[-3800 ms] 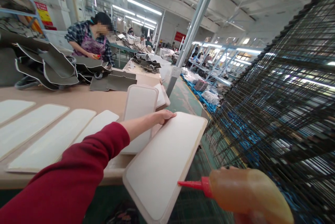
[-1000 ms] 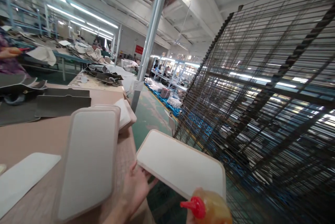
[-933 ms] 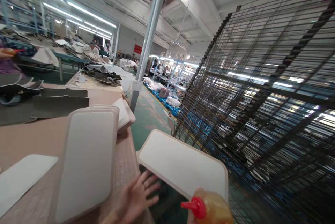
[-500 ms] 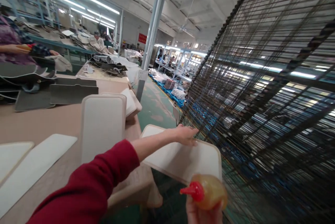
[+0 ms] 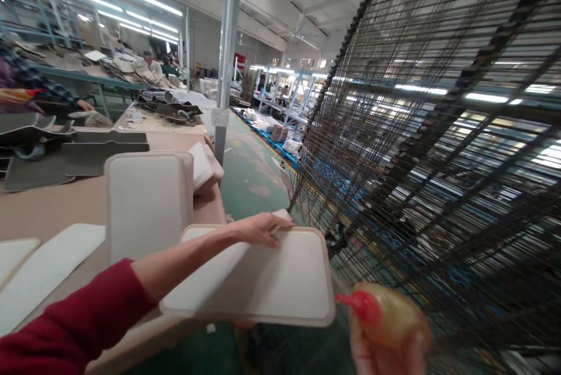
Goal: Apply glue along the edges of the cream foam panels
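Note:
My left hand (image 5: 259, 229), below a dark red sleeve, grips the far edge of a white rectangular panel (image 5: 284, 275) with rounded corners and a beige rim. The panel's left part overlaps the table edge and its right part juts out over the floor. At the lower right, my right hand (image 5: 367, 351) is wrapped round a squeeze bottle (image 5: 397, 316) of yellowish liquid with a red nozzle. The nozzle points left, close to the panel's right end. Part of my right hand is cut off by the frame's bottom.
Similar white panels (image 5: 144, 205) stand stacked on the brown table (image 5: 52, 208), with dark grey pieces (image 5: 105, 156) behind them. A wire mesh rack (image 5: 421, 129) rises on the right. At far left, a co-worker's hand (image 5: 13, 96) holds a red-tipped bottle. A metal post (image 5: 225, 65) stands beyond the table.
My left hand has brought the panel leftwards, from beside the rack to over the table edge. My right hand and the bottle appear further right in the view, which has itself turned slightly.

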`<state>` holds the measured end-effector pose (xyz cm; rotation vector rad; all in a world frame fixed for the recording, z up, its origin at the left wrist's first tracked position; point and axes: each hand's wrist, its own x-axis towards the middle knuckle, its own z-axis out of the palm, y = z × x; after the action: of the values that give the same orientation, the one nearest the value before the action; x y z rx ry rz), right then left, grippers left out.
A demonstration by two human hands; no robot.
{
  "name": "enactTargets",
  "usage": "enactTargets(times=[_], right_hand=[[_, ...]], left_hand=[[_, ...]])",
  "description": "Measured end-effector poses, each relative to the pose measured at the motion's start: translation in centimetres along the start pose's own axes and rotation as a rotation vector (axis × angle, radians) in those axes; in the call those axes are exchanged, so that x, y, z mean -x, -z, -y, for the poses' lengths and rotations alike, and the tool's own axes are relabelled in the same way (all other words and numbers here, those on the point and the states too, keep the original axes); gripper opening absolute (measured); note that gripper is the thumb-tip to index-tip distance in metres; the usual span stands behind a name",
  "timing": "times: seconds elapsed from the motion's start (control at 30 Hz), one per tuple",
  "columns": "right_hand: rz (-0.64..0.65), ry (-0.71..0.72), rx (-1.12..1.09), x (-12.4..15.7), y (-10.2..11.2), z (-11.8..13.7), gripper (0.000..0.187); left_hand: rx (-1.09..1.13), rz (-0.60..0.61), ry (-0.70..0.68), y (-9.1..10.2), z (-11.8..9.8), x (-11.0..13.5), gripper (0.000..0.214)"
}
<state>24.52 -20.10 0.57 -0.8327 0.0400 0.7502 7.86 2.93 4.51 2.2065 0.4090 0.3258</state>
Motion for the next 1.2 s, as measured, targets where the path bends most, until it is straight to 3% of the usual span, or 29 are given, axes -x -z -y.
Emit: enactTargets(times=[0.17, 0.37, 0.57, 0.73, 0.87, 1.0, 1.2], right_hand=[[-0.075, 0.175, 0.133, -0.7, -4.0, 4.0, 0.036], [0.124, 0.306, 0.313, -1.5, -5.2, 4.3, 0.081], [0.318, 0.276, 0.351, -2.5, -5.4, 3.9, 0.081], [0.454, 0.288, 0.415, -2.7, -5.0, 3.6, 0.075], [0.486, 0.23, 0.55, -2.7, -4.1, 3.4, 0.074], [0.55, 0.276, 0.828, -3.9, -3.7, 4.3, 0.055], [0.613, 0.375, 0.957, -6.2, -4.5, 4.9, 0.032]], left_hand=[[0.115, 0.126, 0.022, 0.5, -2.1, 4.1, 0.051], [0.152, 0.114, 0.05, 1.7, -3.7, 7.3, 0.049], [0.181, 0.066, 0.066, 2.2, -4.7, 9.6, 0.049], [0.234, 0.122, 0.124, 2.4, -5.4, 11.1, 0.052], [0.318, 0.126, 0.139, 2.8, -5.6, 11.9, 0.054], [0.364, 0.144, 0.177, 3.2, -5.6, 12.5, 0.055], [0.399, 0.065, 0.186, 3.6, -5.6, 13.3, 0.05]])
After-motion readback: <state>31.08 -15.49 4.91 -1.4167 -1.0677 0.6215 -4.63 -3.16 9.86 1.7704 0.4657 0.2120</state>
